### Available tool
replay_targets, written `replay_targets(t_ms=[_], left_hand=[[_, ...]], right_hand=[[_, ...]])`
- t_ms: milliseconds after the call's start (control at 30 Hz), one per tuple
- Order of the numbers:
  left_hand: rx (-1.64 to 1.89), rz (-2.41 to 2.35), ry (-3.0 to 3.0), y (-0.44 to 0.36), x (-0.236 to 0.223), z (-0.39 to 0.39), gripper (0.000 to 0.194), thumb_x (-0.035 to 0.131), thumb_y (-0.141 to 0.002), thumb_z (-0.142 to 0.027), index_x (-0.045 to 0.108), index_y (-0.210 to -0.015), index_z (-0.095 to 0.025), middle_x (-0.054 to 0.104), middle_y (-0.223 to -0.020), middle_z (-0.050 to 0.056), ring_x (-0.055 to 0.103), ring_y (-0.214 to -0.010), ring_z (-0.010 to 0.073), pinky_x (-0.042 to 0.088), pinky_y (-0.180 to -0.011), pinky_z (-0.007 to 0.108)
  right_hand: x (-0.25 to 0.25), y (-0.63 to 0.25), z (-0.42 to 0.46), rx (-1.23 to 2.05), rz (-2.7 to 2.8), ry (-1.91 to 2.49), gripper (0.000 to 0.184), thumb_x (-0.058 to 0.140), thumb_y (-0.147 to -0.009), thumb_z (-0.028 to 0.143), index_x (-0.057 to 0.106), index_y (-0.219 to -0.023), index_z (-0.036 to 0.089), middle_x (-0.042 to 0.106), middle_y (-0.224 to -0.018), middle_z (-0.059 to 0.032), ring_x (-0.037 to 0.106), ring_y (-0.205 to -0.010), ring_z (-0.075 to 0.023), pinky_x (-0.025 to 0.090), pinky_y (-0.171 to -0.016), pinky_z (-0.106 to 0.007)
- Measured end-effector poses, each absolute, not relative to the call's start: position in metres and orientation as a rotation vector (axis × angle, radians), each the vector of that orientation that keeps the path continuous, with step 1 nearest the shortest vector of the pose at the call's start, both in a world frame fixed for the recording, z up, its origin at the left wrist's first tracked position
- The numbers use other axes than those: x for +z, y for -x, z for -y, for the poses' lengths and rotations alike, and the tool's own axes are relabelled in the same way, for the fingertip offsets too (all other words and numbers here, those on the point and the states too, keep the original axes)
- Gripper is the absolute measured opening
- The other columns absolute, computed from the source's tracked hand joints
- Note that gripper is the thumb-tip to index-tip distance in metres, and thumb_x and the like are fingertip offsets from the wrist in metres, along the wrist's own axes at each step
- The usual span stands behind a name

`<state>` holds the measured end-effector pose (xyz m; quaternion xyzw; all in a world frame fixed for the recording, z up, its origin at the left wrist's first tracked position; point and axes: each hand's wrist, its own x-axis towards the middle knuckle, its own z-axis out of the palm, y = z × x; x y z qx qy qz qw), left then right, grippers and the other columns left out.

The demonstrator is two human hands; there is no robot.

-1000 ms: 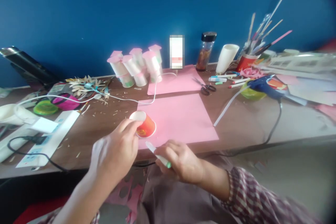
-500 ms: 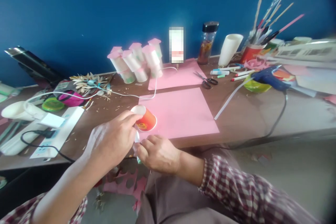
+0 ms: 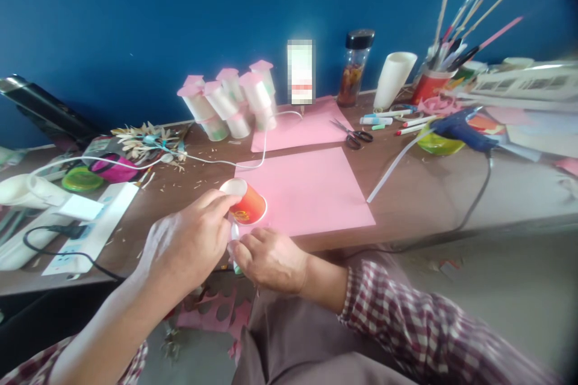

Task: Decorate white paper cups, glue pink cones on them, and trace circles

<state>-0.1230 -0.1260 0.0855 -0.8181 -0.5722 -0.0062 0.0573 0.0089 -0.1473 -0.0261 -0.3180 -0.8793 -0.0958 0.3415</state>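
Your left hand (image 3: 187,243) pinches the upturned cup (image 3: 244,204) by its base, fingertips closed on it at the near corner of the pink sheet (image 3: 311,189). Your right hand (image 3: 266,258) is curled shut around a pen (image 3: 235,233) at the cup's rim. The paper cup looks light and crushable: hold its stiff base gently.
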Motion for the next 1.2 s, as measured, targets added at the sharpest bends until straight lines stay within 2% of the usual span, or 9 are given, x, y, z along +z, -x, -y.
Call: replay_targets(t_ms=[167, 400, 667, 867, 1200], left_hand=[[-0.084, 1.687, 2.570, 0.126, 0.082, 0.125, 0.040, 0.034, -0.085, -0.022, 0.058, -0.117, -0.025, 0.060, -0.126, 0.001, 0.062, -0.104, 0.0235, 0.048, -0.080, 0.032], [-0.112, 1.673, 2.555, 0.129, 0.078, 0.125, 0.039, 0.034, -0.087, -0.022, 0.057, -0.117, -0.026, 0.060, -0.126, 0.001, 0.062, -0.106, 0.0240, 0.047, -0.083, 0.033], [-0.114, 1.668, 2.507, 0.127, 0.079, 0.125, 0.037, 0.035, -0.086, -0.023, 0.058, -0.116, -0.028, 0.061, -0.123, -0.001, 0.065, -0.093, 0.0224, 0.047, -0.069, 0.032], [-0.150, 1.644, 2.520, 0.131, 0.076, 0.125, 0.036, 0.036, -0.086, -0.022, 0.057, -0.115, -0.027, 0.061, -0.122, -0.002, 0.065, -0.093, 0.0218, 0.045, -0.068, 0.031], [-0.023, 1.678, 2.426, 0.123, 0.083, 0.129, 0.038, 0.034, -0.088, -0.024, 0.057, -0.118, -0.030, 0.062, -0.122, -0.004, 0.066, -0.078, 0.0201, 0.040, -0.056, 0.031]], right_hand=[[-0.026, -0.009, 0.147, -0.266, 2.272, 0.839, 0.016, 0.041, -0.093, 0.013, 0.057, -0.093, 0.011, 0.062, -0.071, -0.0021, 0.058, -0.061, -0.0168, 0.045, -0.052, -0.031], [-0.027, -0.009, 0.147, -0.262, 2.268, 0.847, 0.016, 0.041, -0.093, 0.013, 0.057, -0.091, 0.012, 0.061, -0.069, -0.0013, 0.057, -0.059, -0.0166, 0.045, -0.051, -0.031], [-0.023, -0.013, 0.149, -0.220, 2.294, 0.857, 0.019, 0.038, -0.095, 0.013, 0.055, -0.088, 0.013, 0.060, -0.068, -0.0012, 0.056, -0.057, -0.0162, 0.043, -0.051, -0.030], [-0.023, -0.026, 0.155, -0.177, 2.314, 0.844, 0.016, 0.042, -0.095, 0.017, 0.056, -0.089, 0.013, 0.060, -0.070, -0.0011, 0.056, -0.061, -0.0165, 0.043, -0.055, -0.030], [-0.014, -0.054, 0.149, 0.103, 2.382, 0.863, 0.019, 0.041, -0.097, 0.025, 0.056, -0.100, 0.013, 0.065, -0.081, -0.0043, 0.058, -0.072, -0.0180, 0.047, -0.069, -0.029]])
